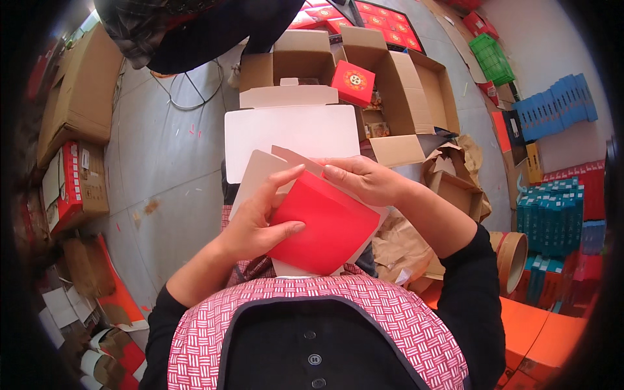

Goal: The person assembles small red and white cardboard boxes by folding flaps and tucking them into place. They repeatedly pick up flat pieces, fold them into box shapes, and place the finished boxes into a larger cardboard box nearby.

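Note:
Over my lap I hold a red cardboard box tilted, with its grey-brown inner flaps sticking up at the far end. My left hand grips its left side, the thumb lying on the red face and the fingers along the flap edge. My right hand closes on the far right edge, thumb and fingers pressed at a flap. Part of the right fingers is hidden behind the cardboard. Just beyond my hands lies a white cardboard sheet with a folded flap at its far side.
Ahead stand open brown cartons, with a closed red gift box resting on their edge. Crumpled brown paper lies to my right. Stacked teal boxes and a green crate line the right wall. Another person is at the far left.

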Demonstrator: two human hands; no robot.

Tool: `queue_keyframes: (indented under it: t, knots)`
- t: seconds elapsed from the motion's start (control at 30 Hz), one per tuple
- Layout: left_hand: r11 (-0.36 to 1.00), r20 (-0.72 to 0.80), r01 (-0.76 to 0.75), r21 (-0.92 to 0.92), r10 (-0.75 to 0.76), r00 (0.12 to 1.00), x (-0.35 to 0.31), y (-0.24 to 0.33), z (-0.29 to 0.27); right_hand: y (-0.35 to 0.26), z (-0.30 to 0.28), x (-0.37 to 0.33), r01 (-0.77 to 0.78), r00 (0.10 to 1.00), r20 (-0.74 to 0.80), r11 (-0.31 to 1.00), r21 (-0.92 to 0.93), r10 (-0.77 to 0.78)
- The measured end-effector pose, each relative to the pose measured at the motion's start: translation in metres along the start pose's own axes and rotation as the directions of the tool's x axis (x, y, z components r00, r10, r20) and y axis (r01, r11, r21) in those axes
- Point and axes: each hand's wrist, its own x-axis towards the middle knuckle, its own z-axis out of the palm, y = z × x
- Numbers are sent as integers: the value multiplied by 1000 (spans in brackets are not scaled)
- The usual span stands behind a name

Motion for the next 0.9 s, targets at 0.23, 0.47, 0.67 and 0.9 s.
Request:
queue_keyframes:
  t: [0.23,0.47,0.67,0.9]
  knots:
    - [961,-3,-131,244,136,991,13,5,0,8,0,-1,40,999,-15,997,68,-39]
    - [984,-76,26,179,-12,997,-2,-15,-9,0,9,-23,-67,998,18,998,20,67]
    - [994,-161,4,113,14,987,-7,-19,-3,-8,28,-17,55,998,-4,946,-319,-60]
    - [990,-162,8,140,15,987,-17,-21,-7,-3,29,-18,75,996,-13,941,-330,-83]
